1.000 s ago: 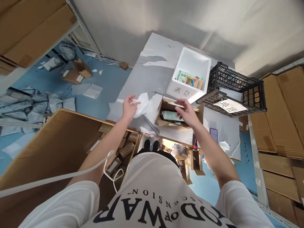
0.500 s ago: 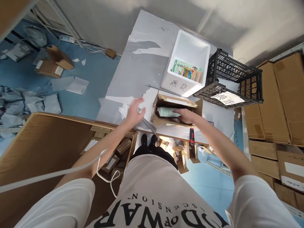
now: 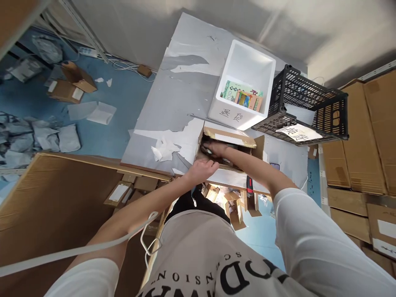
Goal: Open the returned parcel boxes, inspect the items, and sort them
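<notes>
Grey table (image 3: pixel 176 99), upper centre, bears an open box (image 3: pixel 231 134) at mid-frame, long axis left to right. Right hand (image 3: pixel 214 149) reaches inside its frame-left end; left hand (image 3: pixel 203 170) curls by its lower-left edge. Whether either grips anything, I cannot tell.

The right hand (image 3: pixel 219 149) and forearm (image 3: pixel 250 163) hide much inside the cardboard box (image 3: pixel 229 132).

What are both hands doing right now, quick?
Left hand: curled at the cardboard box's near edge; can't tell if it's gripping.
Right hand: inside the box; can't tell whether it's holding anything.
</notes>
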Available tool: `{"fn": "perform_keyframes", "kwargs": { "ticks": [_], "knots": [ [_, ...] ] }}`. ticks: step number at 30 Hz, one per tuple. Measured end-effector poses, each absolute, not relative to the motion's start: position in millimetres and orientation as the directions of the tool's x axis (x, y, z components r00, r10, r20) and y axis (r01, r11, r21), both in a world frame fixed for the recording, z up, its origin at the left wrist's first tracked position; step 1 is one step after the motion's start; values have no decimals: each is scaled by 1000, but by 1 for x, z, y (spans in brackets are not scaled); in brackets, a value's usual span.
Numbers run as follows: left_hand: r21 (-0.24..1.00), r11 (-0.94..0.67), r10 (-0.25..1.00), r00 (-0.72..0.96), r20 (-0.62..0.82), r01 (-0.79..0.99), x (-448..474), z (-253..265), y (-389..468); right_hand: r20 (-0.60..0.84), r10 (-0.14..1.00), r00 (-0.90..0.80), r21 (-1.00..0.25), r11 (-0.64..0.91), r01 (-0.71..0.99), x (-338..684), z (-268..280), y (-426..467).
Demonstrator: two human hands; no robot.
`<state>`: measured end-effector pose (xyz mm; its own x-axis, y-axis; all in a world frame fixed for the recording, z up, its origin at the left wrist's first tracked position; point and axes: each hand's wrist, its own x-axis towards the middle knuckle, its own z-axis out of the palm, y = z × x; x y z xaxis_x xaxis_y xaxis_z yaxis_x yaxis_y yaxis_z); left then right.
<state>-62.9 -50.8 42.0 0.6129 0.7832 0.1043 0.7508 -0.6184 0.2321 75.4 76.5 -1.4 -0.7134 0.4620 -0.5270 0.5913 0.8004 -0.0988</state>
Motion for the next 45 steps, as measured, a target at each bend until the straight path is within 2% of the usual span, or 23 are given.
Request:
{"fn": "perform_keyframes", "kwargs": {
  "ticks": [2,5,8,10,13,15,17,19,24,26,29,31,33,36,39,43,45],
  "knots": [
    [220,-623,781,608,139,750,-65,41,-44,-452,528,-719,-147,751,644,91,27,79],
    [185,-624,781,599,176,759,-63,41,-27,-137,694,-707,-241,669,703,125,76,71],
    [171,-591,806,567,171,789,-56,43,-2,159,846,-508,-311,532,788,168,123,51],
    [181,-548,836,526,156,817,-49,45,16,252,915,-316,-343,389,855,199,150,34],
    [207,-455,890,445,97,866,-41,48,43,297,946,-127,-402,244,882,237,173,5],
    [222,-406,913,400,73,886,-37,49,56,368,922,-121,-470,297,831,251,168,-17],
    [232,-399,917,380,122,887,-35,51,62,430,888,-163,-542,399,740,252,145,-38],
    [241,-414,906,371,205,878,-34,54,60,404,891,-205,-607,429,669,243,110,-57],
    [315,-448,880,350,322,837,-34,64,23,189,949,-252,-696,311,647,212,26,-81],
    [368,-544,833,433,343,755,-31,60,-2,123,950,-286,-700,287,654,204,4,-81],
    [492,-675,725,617,306,549,-20,45,-38,97,934,-345,-687,314,656,198,-15,-79],
    [551,-683,686,680,258,480,-11,34,-54,85,919,-384,-651,343,677,196,-21,-79],
    [570,-658,699,681,218,493,-4,25,-60,76,909,-410,-614,366,699,196,-21,-79],
    [546,-637,725,664,184,544,-1,22,-61,99,918,-383,-553,371,746,201,-13,-83],
    [493,-670,695,703,152,555,-7,25,-62,119,914,-388,-414,401,817,206,-2,-90],
    [450,-732,610,786,100,511,-13,33,-68,56,764,-643,-297,627,720,209,16,-94],
    [428,-709,639,767,54,561,-8,39,-70,7,693,-721,-255,699,669,207,28,-90]
  ]
}}
